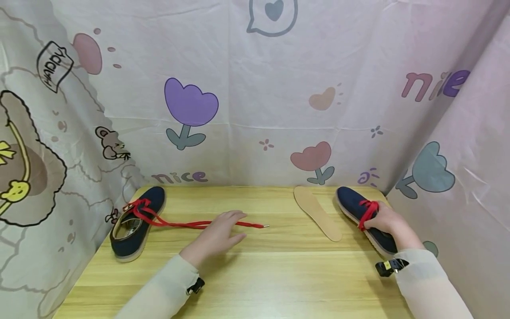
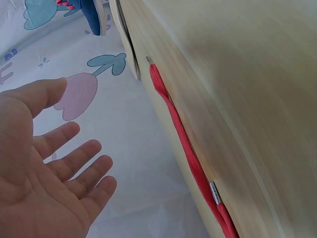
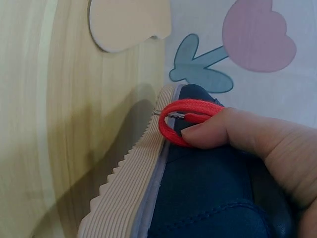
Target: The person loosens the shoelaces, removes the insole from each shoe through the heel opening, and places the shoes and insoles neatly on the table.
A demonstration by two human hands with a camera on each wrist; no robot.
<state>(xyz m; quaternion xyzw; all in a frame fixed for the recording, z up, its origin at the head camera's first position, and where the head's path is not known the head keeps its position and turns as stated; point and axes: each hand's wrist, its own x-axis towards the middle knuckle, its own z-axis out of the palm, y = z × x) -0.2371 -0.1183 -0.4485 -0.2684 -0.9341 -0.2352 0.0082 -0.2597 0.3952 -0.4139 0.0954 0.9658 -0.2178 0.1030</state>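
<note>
On the right side of the table, my right hand [image 1: 388,221] grips a navy shoe [image 1: 349,199] with a pale ridged sole. Its thumb lies along the shoe's side, beside a looped red lace [image 3: 190,105] with a metal tip. The other fingers are hidden behind the shoe. My left hand [image 1: 215,237] is open over the table, fingers spread and nothing in them. It overlaps long red laces [image 1: 179,224] in the head view; these run from a second navy shoe [image 1: 129,249] at the left. Their metal tips [image 2: 214,192] show in the left wrist view.
A tan insole [image 1: 318,215] lies flat near the back of the wooden table [image 1: 275,283], left of the right-hand shoe. Printed curtain cloth [image 1: 247,97] hangs behind the table and along both sides. Each sleeve carries a small black device at the wrist.
</note>
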